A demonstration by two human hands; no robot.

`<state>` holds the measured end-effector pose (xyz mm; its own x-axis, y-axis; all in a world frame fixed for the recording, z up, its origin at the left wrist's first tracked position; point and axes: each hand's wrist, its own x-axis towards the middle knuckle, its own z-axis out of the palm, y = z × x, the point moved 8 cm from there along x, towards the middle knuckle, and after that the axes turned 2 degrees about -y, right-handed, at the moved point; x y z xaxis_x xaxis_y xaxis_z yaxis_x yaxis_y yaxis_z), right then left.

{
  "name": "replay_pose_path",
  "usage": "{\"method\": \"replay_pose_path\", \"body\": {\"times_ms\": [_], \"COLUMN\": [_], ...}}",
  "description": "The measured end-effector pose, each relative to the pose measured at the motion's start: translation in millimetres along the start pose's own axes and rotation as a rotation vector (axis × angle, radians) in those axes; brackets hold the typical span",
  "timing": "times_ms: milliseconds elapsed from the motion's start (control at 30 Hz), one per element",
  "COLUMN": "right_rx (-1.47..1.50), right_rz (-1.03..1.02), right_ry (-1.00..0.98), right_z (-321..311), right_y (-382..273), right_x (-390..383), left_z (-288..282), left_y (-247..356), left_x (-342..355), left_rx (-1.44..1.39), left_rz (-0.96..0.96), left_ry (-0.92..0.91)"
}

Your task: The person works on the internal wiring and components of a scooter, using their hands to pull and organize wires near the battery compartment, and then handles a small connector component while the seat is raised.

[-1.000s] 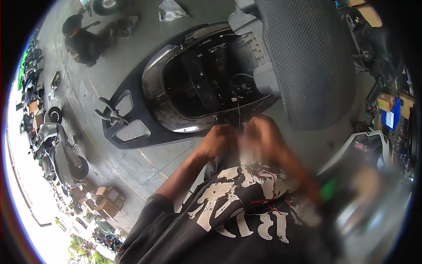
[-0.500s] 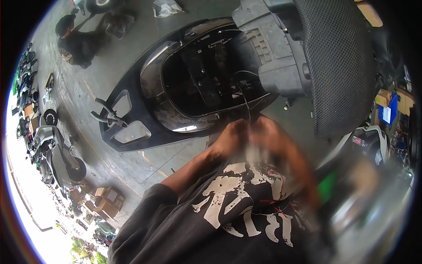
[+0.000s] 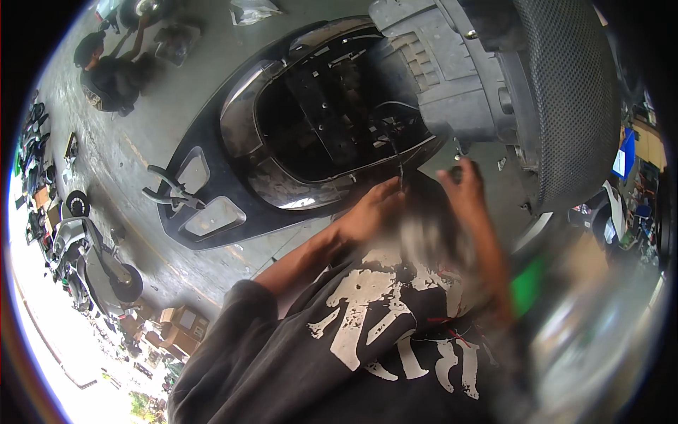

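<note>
A scooter's black rear body (image 3: 247, 159) lies in front of me, its middle opening showing dark frame parts and wiring. A thin black cable (image 3: 400, 159) runs from that opening down to my left hand (image 3: 373, 212), whose fingers are closed around its end. My right hand (image 3: 465, 194) is lifted apart from the left, fingers curved and spread, with nothing visible between them. It is just below the grey plastic underseat box (image 3: 459, 88), near a small fitting. Pliers (image 3: 176, 189) with grey handles lie across the rear rack (image 3: 212, 218).
The raised black textured seat (image 3: 575, 106) stands at the right. At the far left another person (image 3: 113, 78) crouches by a wheel (image 3: 141, 10). A parked scooter (image 3: 99, 261) and cardboard boxes (image 3: 180, 328) are at left. Something green (image 3: 528, 286) is blurred at lower right.
My right hand has come away from the left hand and moved up and to the right, its fingers opening. The left hand stays at the cable. The whole view has shifted slightly.
</note>
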<state>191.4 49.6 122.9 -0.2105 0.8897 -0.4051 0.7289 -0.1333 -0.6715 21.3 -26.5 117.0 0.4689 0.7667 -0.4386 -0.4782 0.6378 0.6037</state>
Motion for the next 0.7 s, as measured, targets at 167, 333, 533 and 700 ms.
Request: {"method": "replay_pose_path", "body": {"times_ms": [167,333,533,700], "right_rx": [-0.036,0.375,0.438,0.026], "right_rz": [0.345,0.338,0.168,-0.192], "right_ry": [0.052,-0.129,-0.194,-0.247], "right_z": [-61.4,-13.2,8.0,10.7], "right_y": [191.8,89.7,45.2,12.8], "right_x": [-61.0,-14.7,10.8,37.3], "left_z": [-17.0,-27.5,-16.9,-73.8], "left_y": [-1.3,-0.3,24.1,104.2], "left_x": [-12.3,-0.9,13.9,19.4], "left_rx": [0.073,-0.043,-0.336,0.466], "left_rz": [0.029,-0.083,-0.164,-0.158], "left_ry": [0.013,0.018,-0.188,0.014]}}
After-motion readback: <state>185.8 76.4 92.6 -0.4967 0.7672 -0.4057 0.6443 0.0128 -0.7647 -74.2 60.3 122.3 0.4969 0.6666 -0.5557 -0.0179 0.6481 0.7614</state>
